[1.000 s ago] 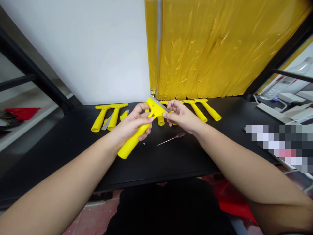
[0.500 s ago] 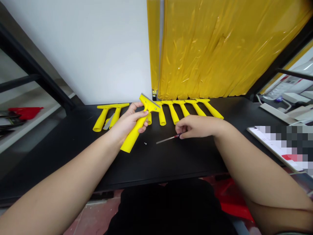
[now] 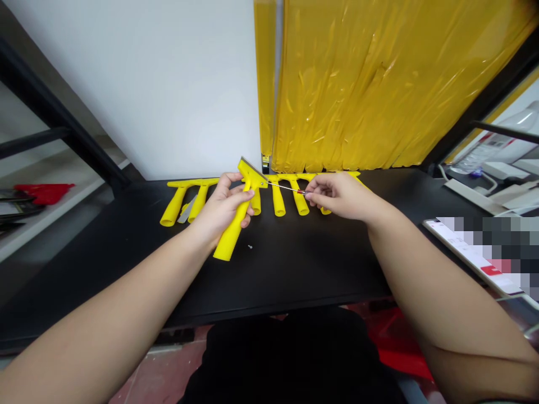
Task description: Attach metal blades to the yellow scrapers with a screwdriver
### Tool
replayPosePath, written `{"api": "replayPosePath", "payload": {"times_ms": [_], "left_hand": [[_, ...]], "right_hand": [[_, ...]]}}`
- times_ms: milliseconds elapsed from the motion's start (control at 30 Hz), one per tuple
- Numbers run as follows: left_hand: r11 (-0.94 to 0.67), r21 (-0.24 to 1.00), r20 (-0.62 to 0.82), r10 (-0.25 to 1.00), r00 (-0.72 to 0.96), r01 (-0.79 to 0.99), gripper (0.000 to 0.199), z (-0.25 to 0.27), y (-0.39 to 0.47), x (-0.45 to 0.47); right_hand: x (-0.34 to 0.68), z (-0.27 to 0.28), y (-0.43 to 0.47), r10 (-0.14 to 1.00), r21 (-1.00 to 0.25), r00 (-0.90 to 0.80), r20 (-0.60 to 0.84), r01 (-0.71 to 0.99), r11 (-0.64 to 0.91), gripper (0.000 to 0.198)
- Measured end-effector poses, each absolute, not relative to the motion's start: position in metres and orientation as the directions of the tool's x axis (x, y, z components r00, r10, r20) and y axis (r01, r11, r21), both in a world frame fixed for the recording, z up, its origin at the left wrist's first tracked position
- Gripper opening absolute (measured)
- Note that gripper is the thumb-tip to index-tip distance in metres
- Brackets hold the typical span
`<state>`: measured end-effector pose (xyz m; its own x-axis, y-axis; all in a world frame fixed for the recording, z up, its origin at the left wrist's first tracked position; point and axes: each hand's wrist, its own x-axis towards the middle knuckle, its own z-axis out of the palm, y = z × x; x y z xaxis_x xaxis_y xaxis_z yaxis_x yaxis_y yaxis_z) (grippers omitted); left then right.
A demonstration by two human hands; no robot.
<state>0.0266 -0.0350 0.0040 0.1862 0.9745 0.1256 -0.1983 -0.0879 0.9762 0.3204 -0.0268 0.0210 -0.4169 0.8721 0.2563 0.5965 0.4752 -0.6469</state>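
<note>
My left hand (image 3: 229,205) is closed round the neck of a yellow scraper (image 3: 229,238), whose blade head tilts up and to the right. In my right hand (image 3: 337,195) a screwdriver (image 3: 286,188) is pinched by its dark handle. Its thin metal shaft points left, with the tip at the screw on the right end of the scraper's head. Whether the tip sits in the screw is too small to tell. A tiny screw (image 3: 250,247) lies on the black table (image 3: 269,280) below the scraper.
Several yellow scrapers (image 3: 278,199) lie in a row along the table's back edge. Beside the left ones is a utility knife (image 3: 186,212). Behind them stand a white panel (image 3: 189,84) and yellow plastic wrapping (image 3: 379,90). A tablet-like device (image 3: 463,247) is at right.
My right hand has lifted the screwdriver up and forward, bringing its tip from above the table to the scraper's head. My left hand has turned the scraper slightly more upright.
</note>
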Motion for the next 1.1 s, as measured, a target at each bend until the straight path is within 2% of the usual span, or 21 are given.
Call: {"api": "replayPosePath", "payload": {"times_ms": [467, 733, 833, 967, 1033, 1100], "left_hand": [[-0.07, 0.982, 0.105, 0.974, 0.199, -0.174, 0.056, 0.008, -0.041, 0.029], [-0.13, 0.983, 0.151, 0.974, 0.168, -0.128, 0.052, 0.007, -0.043, 0.031], [-0.159, 0.98, 0.176, 0.972, 0.155, -0.116, 0.051, 0.009, -0.044, 0.032], [-0.211, 0.972, 0.226, 0.959, 0.171, -0.103, 0.049, 0.009, -0.045, 0.032], [-0.228, 0.97, 0.24, 0.956, 0.171, -0.086, 0.047, 0.009, -0.046, 0.033], [-0.243, 0.967, 0.252, 0.954, 0.163, -0.07, 0.045, 0.008, -0.047, 0.034]], "right_hand": [[0.315, 0.02, -0.027, 0.869, -0.609, -0.42, 0.263, 0.627, 0.487, 0.018], [0.302, 0.016, -0.032, 0.818, -0.584, -0.311, 0.483, 0.582, 0.566, 0.017], [0.296, 0.015, -0.032, 0.853, -0.558, -0.266, 0.449, 0.662, 0.5, 0.023], [0.29, 0.01, -0.029, 0.895, -0.601, -0.235, 0.38, 0.673, 0.432, 0.048], [0.288, 0.007, -0.029, 0.9, -0.653, -0.242, 0.363, 0.623, 0.431, 0.043], [0.287, 0.005, -0.03, 0.898, -0.69, -0.272, 0.345, 0.575, 0.439, 0.028]]}}
